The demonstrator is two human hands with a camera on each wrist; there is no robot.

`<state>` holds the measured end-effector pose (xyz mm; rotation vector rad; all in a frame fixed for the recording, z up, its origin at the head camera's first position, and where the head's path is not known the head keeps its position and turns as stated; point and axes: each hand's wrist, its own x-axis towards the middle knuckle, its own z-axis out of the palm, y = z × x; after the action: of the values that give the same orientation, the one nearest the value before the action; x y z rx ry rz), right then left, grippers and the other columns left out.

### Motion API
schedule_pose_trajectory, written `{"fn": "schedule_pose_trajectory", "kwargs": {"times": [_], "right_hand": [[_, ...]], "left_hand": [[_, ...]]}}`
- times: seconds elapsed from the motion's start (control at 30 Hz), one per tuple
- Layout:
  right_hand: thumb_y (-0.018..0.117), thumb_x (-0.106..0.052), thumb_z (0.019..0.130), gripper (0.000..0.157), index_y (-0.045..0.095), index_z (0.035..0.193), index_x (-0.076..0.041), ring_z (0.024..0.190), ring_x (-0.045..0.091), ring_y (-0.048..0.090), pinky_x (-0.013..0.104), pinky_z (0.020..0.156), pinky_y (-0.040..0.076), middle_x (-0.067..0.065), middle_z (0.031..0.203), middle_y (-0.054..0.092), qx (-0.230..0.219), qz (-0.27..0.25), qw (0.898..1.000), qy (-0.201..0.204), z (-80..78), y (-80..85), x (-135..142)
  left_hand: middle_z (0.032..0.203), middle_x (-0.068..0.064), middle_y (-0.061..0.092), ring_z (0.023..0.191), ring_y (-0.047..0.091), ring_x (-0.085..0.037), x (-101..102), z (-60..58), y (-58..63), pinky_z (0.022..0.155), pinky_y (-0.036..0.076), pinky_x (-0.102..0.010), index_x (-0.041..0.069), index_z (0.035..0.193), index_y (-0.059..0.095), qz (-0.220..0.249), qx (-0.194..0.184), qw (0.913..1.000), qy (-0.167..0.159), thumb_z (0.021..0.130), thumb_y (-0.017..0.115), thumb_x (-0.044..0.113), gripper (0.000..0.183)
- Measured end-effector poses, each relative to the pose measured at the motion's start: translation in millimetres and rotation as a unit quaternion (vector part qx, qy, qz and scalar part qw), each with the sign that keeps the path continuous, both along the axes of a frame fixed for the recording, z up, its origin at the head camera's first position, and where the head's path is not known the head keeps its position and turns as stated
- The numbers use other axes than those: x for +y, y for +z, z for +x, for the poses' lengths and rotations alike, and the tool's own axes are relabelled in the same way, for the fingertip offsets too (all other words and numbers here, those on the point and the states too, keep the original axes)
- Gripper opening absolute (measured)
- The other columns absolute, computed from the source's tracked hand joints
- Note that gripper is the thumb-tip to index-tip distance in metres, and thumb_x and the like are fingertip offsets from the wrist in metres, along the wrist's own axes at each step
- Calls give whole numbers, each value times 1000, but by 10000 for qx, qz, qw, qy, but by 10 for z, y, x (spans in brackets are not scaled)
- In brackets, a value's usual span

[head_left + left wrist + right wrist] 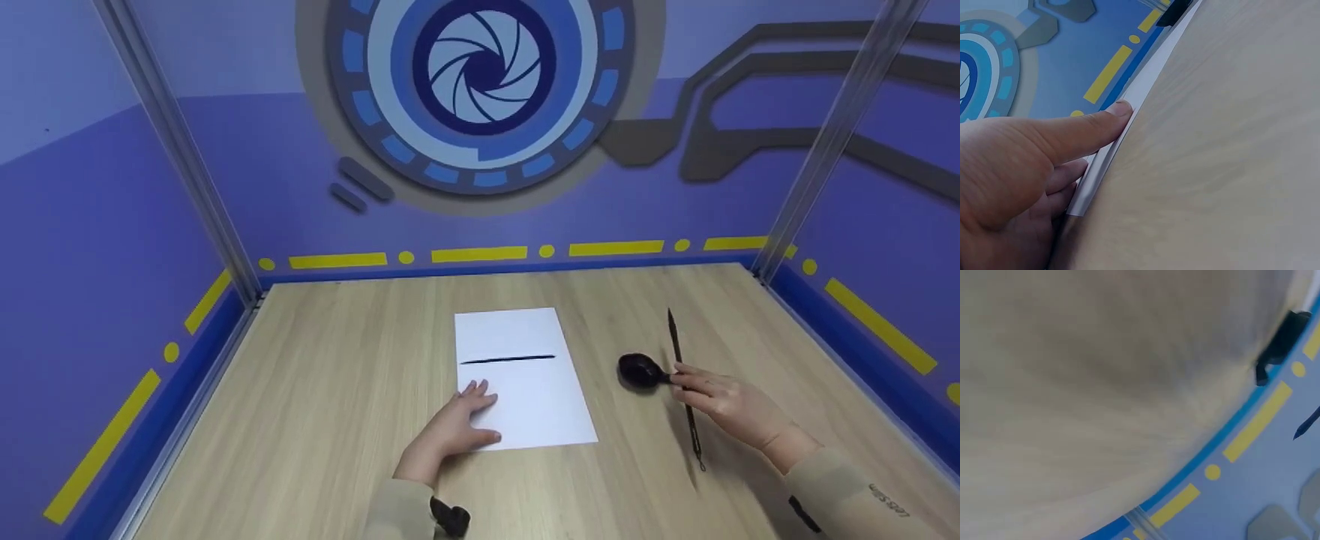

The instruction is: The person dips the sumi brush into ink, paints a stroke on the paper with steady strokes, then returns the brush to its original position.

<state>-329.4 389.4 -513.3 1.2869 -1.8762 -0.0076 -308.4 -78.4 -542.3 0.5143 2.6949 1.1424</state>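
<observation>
A white sheet of paper [525,412] lies on the wooden table, with one black brushstroke [508,359] running across it. My left hand [463,424] rests on the paper's lower left edge, fingers spread; in the left wrist view its thumb [1098,130] lies along the sheet's edge. A slim black writing brush [691,427] is held in my right hand [731,401], pointed tip away from me and looped end towards me. A black spoon-shaped dish [640,373] stands by the right fingertips, its short handle reaching them; whether they grip it I cannot tell.
Blue-purple printed panels [247,165] enclose the wooden table [330,390] at the back and sides. Metal posts [180,150] stand at the back corners. Bare tabletop separates the paper from the spoon-shaped dish.
</observation>
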Motion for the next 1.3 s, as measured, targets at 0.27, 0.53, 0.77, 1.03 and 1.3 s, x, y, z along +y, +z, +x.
{"fn": "schedule_pose_trajectory", "kwargs": {"times": [0.27, 0.53, 0.77, 1.03, 1.3], "right_hand": [[17, -16, 114, 60, 76, 102, -13, 105, 19, 72, 27, 81, 58, 8, 108, 77, -152, 505, 9981, -328, 48, -139, 32], [25, -15, 110, 51, 75, 101, -14, 100, 24, 74, 30, 80, 60, 5, 110, 77, -252, 930, 9946, -387, 79, -166, 33], [62, -3, 76, 34, 73, 107, -10, 103, 27, 73, 32, 85, 59, 8, 114, 75, -501, 1162, 9910, -437, 96, -199, 61], [63, -4, 74, 34, 75, 106, -8, 102, 28, 74, 35, 82, 61, 8, 112, 76, -501, 1094, 9923, -298, 78, -205, 53], [16, -17, 113, 60, 75, 101, -11, 97, 26, 74, 33, 79, 59, 5, 106, 76, -308, 930, 9946, -335, 35, -250, 50]], "left_hand": [[169, -11, 33, 160, 21, -36, -3, 5, -7, 130, 20, -59, 7, 148, 54, 84, -110, 9999, 75, 87, 82, 23, 69], [169, -9, 33, 160, 21, -37, -4, 17, -14, 129, 22, -60, 8, 149, 54, 26, -111, 9999, 108, 88, 82, 25, 69], [169, -11, 32, 160, 21, -37, 6, 20, -12, 129, 21, -60, 7, 149, 54, 35, -106, 9999, 52, 89, 81, 24, 68], [169, -10, 32, 160, 22, -37, 4, 17, -6, 129, 22, -59, 8, 149, 53, 10, -69, 10000, 38, 89, 80, 26, 68], [168, -11, 34, 160, 22, -36, -2, 0, -19, 130, 22, -58, 6, 148, 55, 49, -7, 10000, 29, 88, 81, 24, 68]]}}
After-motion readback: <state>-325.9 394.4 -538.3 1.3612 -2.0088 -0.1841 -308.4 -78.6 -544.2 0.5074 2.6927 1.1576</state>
